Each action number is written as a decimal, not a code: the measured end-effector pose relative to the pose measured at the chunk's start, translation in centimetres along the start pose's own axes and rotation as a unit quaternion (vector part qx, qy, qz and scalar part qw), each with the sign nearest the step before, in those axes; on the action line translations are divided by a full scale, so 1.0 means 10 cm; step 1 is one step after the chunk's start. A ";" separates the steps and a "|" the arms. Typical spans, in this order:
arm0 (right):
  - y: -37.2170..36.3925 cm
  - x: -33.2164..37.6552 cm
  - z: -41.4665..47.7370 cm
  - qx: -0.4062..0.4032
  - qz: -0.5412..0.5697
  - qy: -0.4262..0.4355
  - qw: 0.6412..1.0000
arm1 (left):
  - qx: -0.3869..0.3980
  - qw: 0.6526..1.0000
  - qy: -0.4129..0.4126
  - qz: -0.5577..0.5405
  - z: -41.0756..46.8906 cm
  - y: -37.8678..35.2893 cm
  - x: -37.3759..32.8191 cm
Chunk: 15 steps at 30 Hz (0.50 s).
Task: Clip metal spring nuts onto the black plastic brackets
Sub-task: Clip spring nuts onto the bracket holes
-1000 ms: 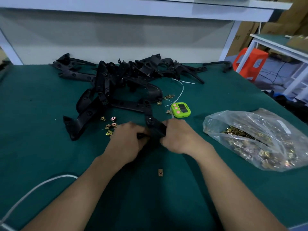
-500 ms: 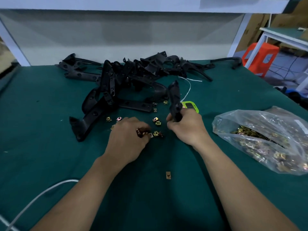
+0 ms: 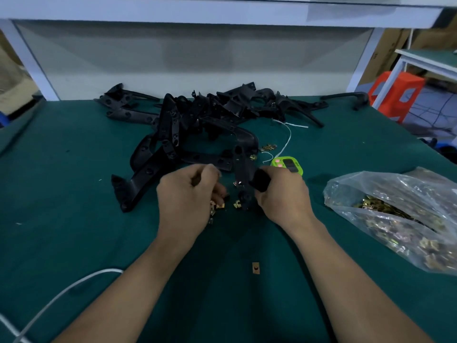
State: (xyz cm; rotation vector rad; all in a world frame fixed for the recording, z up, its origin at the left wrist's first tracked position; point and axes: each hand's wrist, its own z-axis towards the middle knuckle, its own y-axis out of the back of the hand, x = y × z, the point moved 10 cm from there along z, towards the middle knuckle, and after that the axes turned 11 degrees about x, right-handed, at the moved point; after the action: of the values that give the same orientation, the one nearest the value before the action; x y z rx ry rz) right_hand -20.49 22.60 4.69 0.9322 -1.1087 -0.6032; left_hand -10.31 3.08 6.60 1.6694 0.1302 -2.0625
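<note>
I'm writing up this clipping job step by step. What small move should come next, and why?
Probably pinch one of the loose nuts beneath the left hand and carry it to the bracket. The right hand grips that bracket, tilted up; the left hand is curled over the nuts, though I cannot tell whether it holds one.

The surface [image 3: 74, 169] wore a matt, dark green, cloth-like covering. The piled brackets [image 3: 173, 125] on it were smooth black moulded plastic with a dull sheen, as was the bracket [image 3: 241, 169] in the right hand [image 3: 282, 194]. The loose spring nuts [image 3: 237, 204] were glinting, brassy metal, and more showed through a bag [image 3: 395, 191] of clear, glossy, crinkled plastic film, while the timer [image 3: 288, 165] had a smooth, bright green plastic shell.
</note>
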 end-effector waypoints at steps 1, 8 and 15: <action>0.01 0.02 0.00 -0.008 -0.012 0.004 1.000 | -0.011 0.997 0.033 -0.067 0.01 0.03 0.08; 0.00 0.11 0.02 -0.017 -0.025 0.019 0.999 | -0.006 0.949 0.157 -0.274 0.03 -0.07 0.46; -0.05 0.18 0.03 -0.010 -0.042 0.036 0.998 | 0.032 0.939 0.174 -0.296 0.04 -0.11 0.45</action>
State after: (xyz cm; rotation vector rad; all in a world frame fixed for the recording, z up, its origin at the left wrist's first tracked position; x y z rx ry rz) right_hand -20.14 20.80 5.18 0.9804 -1.0015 -0.6435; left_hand -11.76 2.51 2.18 2.2265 0.7753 -2.1520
